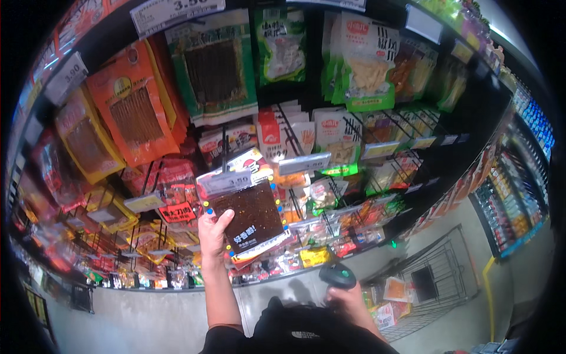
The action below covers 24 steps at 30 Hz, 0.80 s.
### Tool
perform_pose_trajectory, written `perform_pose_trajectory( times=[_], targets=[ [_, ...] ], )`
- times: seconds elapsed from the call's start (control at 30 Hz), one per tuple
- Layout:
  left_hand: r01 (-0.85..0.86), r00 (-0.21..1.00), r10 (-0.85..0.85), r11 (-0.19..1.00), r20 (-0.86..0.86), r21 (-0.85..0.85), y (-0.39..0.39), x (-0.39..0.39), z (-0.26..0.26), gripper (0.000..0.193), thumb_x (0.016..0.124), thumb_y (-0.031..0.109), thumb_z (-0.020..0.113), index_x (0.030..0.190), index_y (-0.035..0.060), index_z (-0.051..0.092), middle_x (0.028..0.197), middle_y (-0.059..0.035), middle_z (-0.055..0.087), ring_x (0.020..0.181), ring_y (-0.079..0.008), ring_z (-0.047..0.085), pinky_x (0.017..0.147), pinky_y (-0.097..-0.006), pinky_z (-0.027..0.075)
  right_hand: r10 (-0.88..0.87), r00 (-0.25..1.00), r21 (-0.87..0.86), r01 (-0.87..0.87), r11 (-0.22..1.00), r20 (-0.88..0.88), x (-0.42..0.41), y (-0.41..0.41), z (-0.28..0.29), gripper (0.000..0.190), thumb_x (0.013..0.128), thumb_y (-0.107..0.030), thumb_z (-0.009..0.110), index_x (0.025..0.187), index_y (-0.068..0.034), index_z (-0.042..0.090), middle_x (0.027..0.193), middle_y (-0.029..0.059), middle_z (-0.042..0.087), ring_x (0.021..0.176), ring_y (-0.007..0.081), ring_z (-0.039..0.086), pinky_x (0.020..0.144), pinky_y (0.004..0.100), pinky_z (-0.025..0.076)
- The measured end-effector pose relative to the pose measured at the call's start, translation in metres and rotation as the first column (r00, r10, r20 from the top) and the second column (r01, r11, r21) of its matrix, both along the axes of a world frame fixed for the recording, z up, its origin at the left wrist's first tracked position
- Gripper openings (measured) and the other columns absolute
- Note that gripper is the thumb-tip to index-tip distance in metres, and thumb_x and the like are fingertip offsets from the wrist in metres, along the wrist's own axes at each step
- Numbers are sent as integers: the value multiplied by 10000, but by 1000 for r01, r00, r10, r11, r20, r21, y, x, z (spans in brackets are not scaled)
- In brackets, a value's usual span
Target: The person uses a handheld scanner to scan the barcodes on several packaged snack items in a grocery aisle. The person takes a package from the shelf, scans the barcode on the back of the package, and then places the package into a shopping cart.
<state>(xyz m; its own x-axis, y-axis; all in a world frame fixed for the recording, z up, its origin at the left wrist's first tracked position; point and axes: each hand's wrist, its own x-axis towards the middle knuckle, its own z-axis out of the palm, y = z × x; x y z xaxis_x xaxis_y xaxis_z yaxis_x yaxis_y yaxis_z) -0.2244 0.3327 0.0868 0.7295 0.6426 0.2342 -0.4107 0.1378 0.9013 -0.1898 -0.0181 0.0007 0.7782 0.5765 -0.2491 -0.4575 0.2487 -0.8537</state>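
Note:
My left hand (pixel 214 232) grips the left edge of a flat snack packet (pixel 252 217) with a brown window and a colourful border, its thumb on the front. The packet's top lies behind a price tag (pixel 226 183) at the end of a display hook. My right hand (pixel 347 296) is closed around the grip of a dark handheld barcode scanner (pixel 338 275), which has a green spot on top. It is held low, to the right of the packet.
Rows of hanging snack packets (pixel 137 115) on metal hooks (pixel 287 128) fill the shelving ahead. At lower right stands a wire shopping cart (pixel 446 283) with packets inside. Further shelving with bottles (pixel 513 190) is at the right.

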Motion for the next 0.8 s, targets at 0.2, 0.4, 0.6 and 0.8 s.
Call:
perform_pose_trajectory(
  times=[0.2, 0.4, 0.6, 0.8],
  targets=[
    [184, 982, -187, 955, 8, -232, -11, -37, -33, 350, 886, 73, 639, 1217, -2, 556, 1082, -80, 666, 896, -149, 657, 751, -273, 535, -79, 990, 82, 70, 994, 115, 23, 1, -2, 404, 754, -41, 687, 1121, 53, 548, 724, 92, 615, 614, 165, 595, 583, 292, 489],
    [446, 895, -338, 698, 291, -560, -30, -51, -86, 479, 866, 64, 664, 1302, 71, 464, 1145, -73, 616, 1039, -216, 617, 887, -352, 527, 37, 994, 87, -46, 995, 105, 31, 3, 2, 458, 771, -61, 689, 1182, 54, 520, 1014, 165, 619, 651, 158, 591, 607, 300, 503],
    [613, 767, -295, 599, 570, -515, -45, -32, -126, 214, 844, 174, 629, 978, 29, 546, 743, -51, 513, 663, -160, 474, 621, -296, 378, 248, 964, 299, -265, 917, 94, 29, 10, -3, 729, 791, -384, 735, 1305, 39, 438, 1130, 201, 579, 723, 161, 565, 614, 275, 482],
    [778, 606, -188, 344, 773, -527, -76, -19, -116, 476, 1005, 441, 357, 871, 34, 565, 596, 6, 398, 582, -107, 419, 605, -246, 338, 437, 887, 279, -462, 842, 149, 27, 13, 16, 917, 796, -643, 633, 1354, 49, 409, 1179, 252, 547, 766, 199, 580, 678, 315, 478]
  ],
)
